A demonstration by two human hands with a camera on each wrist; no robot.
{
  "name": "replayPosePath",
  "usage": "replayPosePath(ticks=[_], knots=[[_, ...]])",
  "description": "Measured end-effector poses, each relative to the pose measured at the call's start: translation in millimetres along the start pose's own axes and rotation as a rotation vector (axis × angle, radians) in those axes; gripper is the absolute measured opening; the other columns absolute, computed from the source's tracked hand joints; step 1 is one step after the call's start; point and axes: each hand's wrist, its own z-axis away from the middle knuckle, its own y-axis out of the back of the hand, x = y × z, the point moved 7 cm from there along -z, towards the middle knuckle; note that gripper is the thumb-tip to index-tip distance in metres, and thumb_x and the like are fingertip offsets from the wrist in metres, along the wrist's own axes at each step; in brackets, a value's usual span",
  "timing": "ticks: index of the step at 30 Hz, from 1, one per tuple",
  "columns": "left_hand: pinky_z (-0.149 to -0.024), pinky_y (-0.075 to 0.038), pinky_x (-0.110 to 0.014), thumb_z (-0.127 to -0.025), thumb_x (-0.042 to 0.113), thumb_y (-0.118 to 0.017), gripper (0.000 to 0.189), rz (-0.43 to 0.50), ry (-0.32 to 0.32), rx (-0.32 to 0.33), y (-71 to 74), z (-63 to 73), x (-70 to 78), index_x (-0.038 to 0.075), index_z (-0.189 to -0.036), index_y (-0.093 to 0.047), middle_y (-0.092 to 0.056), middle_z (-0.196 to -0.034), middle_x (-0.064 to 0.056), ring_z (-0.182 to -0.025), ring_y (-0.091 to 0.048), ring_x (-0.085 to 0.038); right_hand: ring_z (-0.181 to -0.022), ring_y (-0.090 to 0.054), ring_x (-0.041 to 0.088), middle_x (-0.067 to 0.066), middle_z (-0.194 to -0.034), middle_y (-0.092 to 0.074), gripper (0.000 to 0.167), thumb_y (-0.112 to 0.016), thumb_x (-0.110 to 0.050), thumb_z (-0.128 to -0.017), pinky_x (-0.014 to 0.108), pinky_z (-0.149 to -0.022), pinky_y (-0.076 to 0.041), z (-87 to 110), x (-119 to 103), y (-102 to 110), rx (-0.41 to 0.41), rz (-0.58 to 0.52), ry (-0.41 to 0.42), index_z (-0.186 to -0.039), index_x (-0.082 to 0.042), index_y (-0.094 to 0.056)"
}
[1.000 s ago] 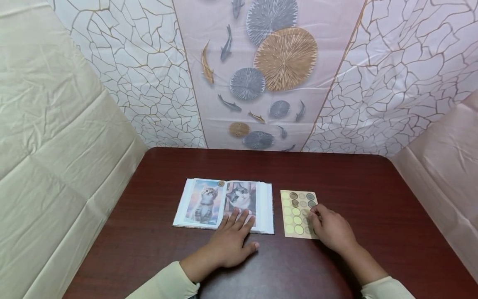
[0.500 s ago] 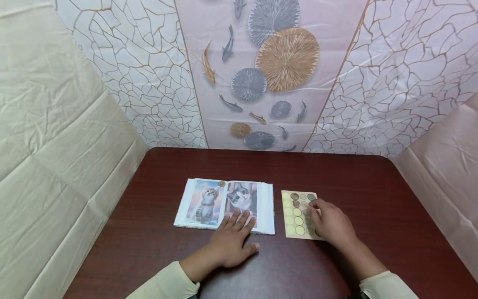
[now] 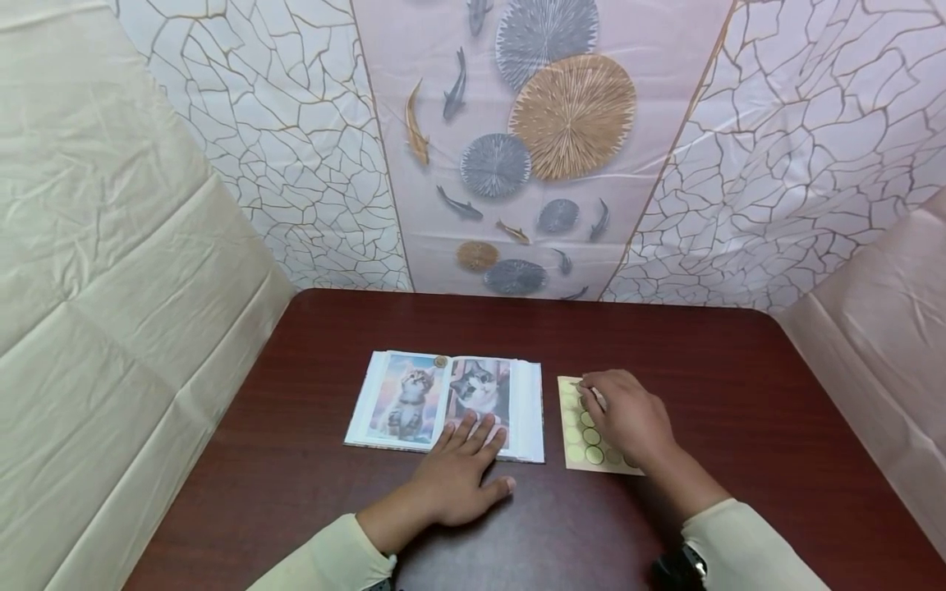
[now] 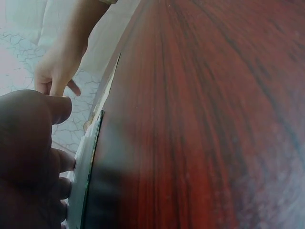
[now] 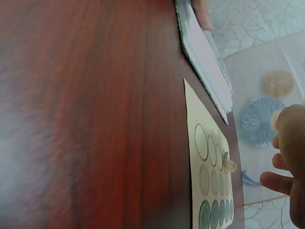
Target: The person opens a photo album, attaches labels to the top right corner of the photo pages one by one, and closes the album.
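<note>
An opened photo album [image 3: 530, 410] shows a kitten picture [image 3: 408, 402] on its left page and a black-and-white cat picture [image 3: 476, 386] on its right. A round brown sticker [image 3: 440, 361] lies at the kitten picture's top corner. My left hand [image 3: 458, 480] rests spread, fingertips on the right page's lower part. My right hand [image 3: 628, 414] is over the upper part of the sticker sheet [image 3: 580, 451], fingers curled. A small pale piece [image 5: 275, 120] shows by a fingertip; I cannot tell whether it is gripped. In the right wrist view a brownish sticker [image 5: 229, 164] stands partly up from the sheet.
Both lie on a dark red-brown wooden table [image 3: 355, 328]. A patterned cloth [image 3: 495, 230] hangs behind it, and pale cloth walls [image 3: 185, 328] rise at the sides. A dark wristband [image 3: 680, 566] shows below the right sleeve.
My right hand has moved left and up across the sheet, from the right columns to the brown stickers near the top left, which it now covers. The left hand stays put.
</note>
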Motion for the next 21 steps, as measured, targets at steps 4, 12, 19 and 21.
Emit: replayPosePath(ticks=[4,12,19,21], knots=[[-0.124,-0.002,-0.05,-0.104,0.066,-0.032,0.076,0.009,0.002,-0.006,-0.4,-0.1,-0.7,0.021,-0.165,-0.02,-0.007,-0.17,-0.002,-0.156,0.004,-0.025,-0.114,-0.063,0.024,0.002,-0.116,-0.073,0.018,-0.068,-0.022,-0.098,0.048,-0.057,-0.057,-10.0,-9.6,-3.7,0.006,0.021,0.061,-0.111,-0.013,-0.076],[-0.124,-0.004,-0.05,-0.104,0.065,-0.034,0.076,0.017,-0.01,0.004,1.2,0.4,-0.1,0.02,-0.164,-0.023,-0.01,-0.17,-0.003,-0.156,0.001,-0.026,-0.113,-0.063,0.024,0.0,-0.114,-0.074,0.018,-0.067,-0.024,-0.099,0.047,-0.056,-0.056,-21.9,-18.2,-10.1,-0.008,0.017,0.062,-0.111,-0.014,-0.076],[-0.124,-0.004,-0.049,-0.103,0.066,-0.033,0.077,0.021,0.002,0.001,1.4,0.5,-1.1,0.021,-0.164,-0.023,-0.01,-0.17,-0.002,-0.156,0.001,-0.024,-0.11,-0.064,0.022,-0.002,-0.111,-0.075,0.017,-0.068,-0.024,-0.098,0.043,-0.053,-0.055,-26.9,-24.1,-13.2,0.016,0.024,0.096,-0.109,-0.015,-0.077],[-0.124,-0.004,-0.049,-0.104,0.065,-0.035,0.076,0.023,0.003,0.003,1.6,0.2,-1.2,0.021,-0.164,-0.023,-0.01,-0.17,-0.002,-0.156,0.001,-0.024,-0.109,-0.064,0.021,-0.002,-0.11,-0.075,0.017,-0.068,-0.025,-0.098,0.043,-0.053,-0.055,-27.9,-24.2,-14.8,0.023,0.027,0.097,-0.109,-0.015,-0.077]])
